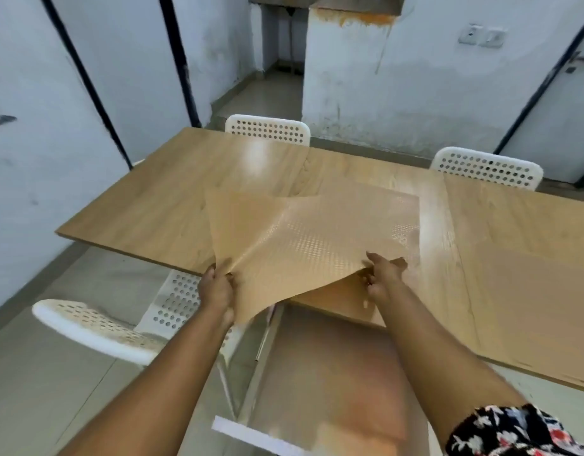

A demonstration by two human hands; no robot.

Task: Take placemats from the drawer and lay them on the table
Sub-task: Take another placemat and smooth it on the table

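Note:
A tan, shiny placemat (pixel 316 238) with a dotted texture hangs over the near edge of the wooden table (pixel 159 199), its far part lying on the tabletop and its near part lifted. My left hand (pixel 216 287) grips its near left corner. My right hand (pixel 382 274) pinches its near right corner. Below my arms an open drawer (pixel 333 373) juts out from under the table, with what looks like more tan mats lying flat inside.
A white perforated chair (pixel 119 324) stands at the near left, close to the drawer. Two more white chairs (pixel 267 128) (pixel 488 167) stand at the table's far side. Pale walls and a doorway lie behind.

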